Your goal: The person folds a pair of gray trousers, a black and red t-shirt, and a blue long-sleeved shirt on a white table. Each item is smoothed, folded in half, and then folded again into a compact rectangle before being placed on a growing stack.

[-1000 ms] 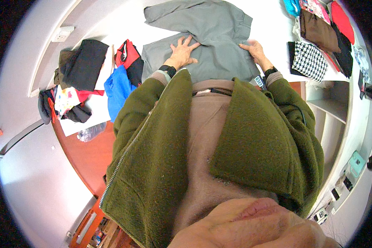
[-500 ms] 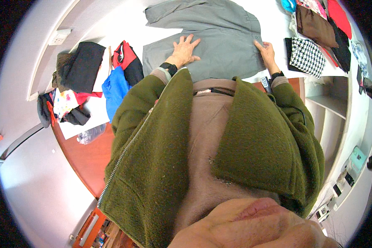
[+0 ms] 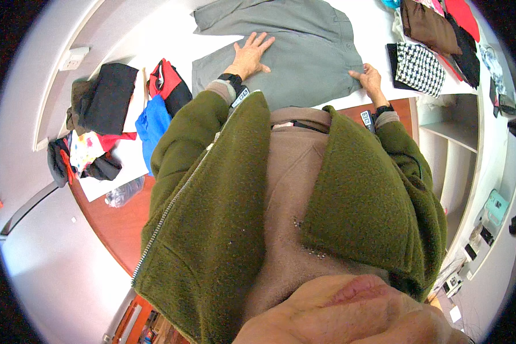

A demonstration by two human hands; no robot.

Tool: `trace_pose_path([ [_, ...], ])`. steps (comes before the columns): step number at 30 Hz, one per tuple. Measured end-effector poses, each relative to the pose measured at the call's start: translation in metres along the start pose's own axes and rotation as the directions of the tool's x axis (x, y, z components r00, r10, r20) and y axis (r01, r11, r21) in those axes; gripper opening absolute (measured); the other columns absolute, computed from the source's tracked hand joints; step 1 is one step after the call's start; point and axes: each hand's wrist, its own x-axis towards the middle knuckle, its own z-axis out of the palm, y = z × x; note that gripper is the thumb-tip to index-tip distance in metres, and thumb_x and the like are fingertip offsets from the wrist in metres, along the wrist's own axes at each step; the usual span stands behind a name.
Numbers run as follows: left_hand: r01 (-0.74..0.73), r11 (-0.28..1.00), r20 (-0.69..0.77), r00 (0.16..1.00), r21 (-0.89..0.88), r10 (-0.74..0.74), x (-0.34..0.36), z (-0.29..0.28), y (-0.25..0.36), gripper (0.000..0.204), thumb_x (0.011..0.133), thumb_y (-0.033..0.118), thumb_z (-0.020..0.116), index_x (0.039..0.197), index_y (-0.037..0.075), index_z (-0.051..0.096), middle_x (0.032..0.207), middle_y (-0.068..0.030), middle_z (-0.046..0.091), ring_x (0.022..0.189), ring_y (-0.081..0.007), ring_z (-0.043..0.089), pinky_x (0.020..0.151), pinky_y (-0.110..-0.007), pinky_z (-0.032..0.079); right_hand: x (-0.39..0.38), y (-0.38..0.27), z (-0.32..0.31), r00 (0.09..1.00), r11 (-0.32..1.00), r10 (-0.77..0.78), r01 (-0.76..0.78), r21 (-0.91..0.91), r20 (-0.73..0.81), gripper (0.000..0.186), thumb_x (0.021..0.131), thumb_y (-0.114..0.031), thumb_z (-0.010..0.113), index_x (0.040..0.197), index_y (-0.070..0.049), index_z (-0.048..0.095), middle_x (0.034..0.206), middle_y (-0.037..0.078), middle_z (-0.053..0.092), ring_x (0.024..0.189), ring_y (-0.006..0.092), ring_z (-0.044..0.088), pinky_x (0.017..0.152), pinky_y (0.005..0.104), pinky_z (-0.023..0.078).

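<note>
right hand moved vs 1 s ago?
Yes. The right hand has slid outward along the grey shirt to its right edge, ending closer to the checked folded cloth.

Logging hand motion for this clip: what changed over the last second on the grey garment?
The right hand slid outward along the grey garment to its right edge and now pinches the fabric there. The left hand shifted slightly but stays flat, fingers spread, on the cloth. The garment stays spread on the white table; the clothing piles at both sides are unchanged.
</note>
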Motion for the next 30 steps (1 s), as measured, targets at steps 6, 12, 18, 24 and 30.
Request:
trace_pose_path([
  [6, -0.137, 0.99, -0.258, 0.958, -0.021, 0.127, -0.06, 0.008, 0.002, 0.062, 0.077, 0.026, 0.071, 0.133, 0.016, 0.048, 0.134, -0.0108, 0.047, 0.118, -0.0308, 0.047, 0.094, -0.047, 0.04, -0.012, -0.01, 0.001, 0.884, 0.944, -0.297, 0.215, -0.251, -0.362, 0.061, 0.067, -0.029, 0.082, 0.117, -0.007, 0.055, 0.106, 0.017, 0.062, 0.099, 0.03, 0.059, 0.085, 0.0406, 0.046],
  [12, -0.237, 0.965, -0.2, 0.957, -0.109, 0.212, -0.139, 0.024, 0.005, 0.05, 0.08, 0.028, 0.064, 0.127, 0.014, 0.053, 0.135, -0.0105, 0.047, 0.124, -0.0282, 0.043, 0.099, -0.048, 0.033, -0.058, -0.025, 0.011, 0.669, 0.646, -0.742, 0.7, -0.303, -0.036, 0.053, 0.073, -0.03, 0.071, 0.12, -0.013, 0.055, 0.125, 0.01, 0.054, 0.115, 0.0312, 0.049, 0.094, 0.0452, 0.04],
  [18, -0.169, 0.966, -0.116, 0.974, 0.194, 0.194, -0.167, 0.067, 0.014, 0.054, 0.084, 0.031, 0.056, 0.135, 0.018, 0.045, 0.14, -0.0107, 0.04, 0.133, -0.0261, 0.031, 0.099, -0.062, 0.028, -0.09, -0.037, 0.021, 0.628, 0.486, -0.734, 0.751, -0.447, 0.259, 0.074, 0.07, -0.046, 0.073, 0.135, -0.022, 0.046, 0.141, 0.005, 0.041, 0.132, 0.0275, 0.035, 0.104, 0.0538, 0.028],
  [24, -0.144, 0.98, -0.132, 0.978, 0.139, 0.163, -0.174, 0.083, 0.013, 0.053, 0.087, 0.03, 0.052, 0.136, 0.015, 0.042, 0.143, -0.0105, 0.036, 0.134, -0.0266, 0.031, 0.098, -0.063, 0.031, -0.081, -0.037, 0.021, 0.697, 0.51, -0.64, 0.7, -0.499, 0.324, 0.069, 0.072, -0.023, 0.072, 0.136, -0.027, 0.045, 0.141, 0.001, 0.042, 0.128, 0.0244, 0.039, 0.101, 0.0502, 0.031],
  [30, -0.035, 0.99, -0.115, 0.992, 0.133, 0.051, -0.179, 0.069, 0.016, 0.054, 0.087, 0.031, 0.053, 0.136, 0.013, 0.04, 0.143, -0.0151, 0.035, 0.133, -0.0296, 0.032, 0.097, -0.062, 0.032, -0.076, -0.03, 0.023, 0.649, 0.455, -0.701, 0.727, -0.514, 0.297, 0.068, 0.071, -0.006, 0.064, 0.135, -0.025, 0.047, 0.14, -0.001, 0.044, 0.123, 0.0232, 0.044, 0.095, 0.046, 0.038],
])
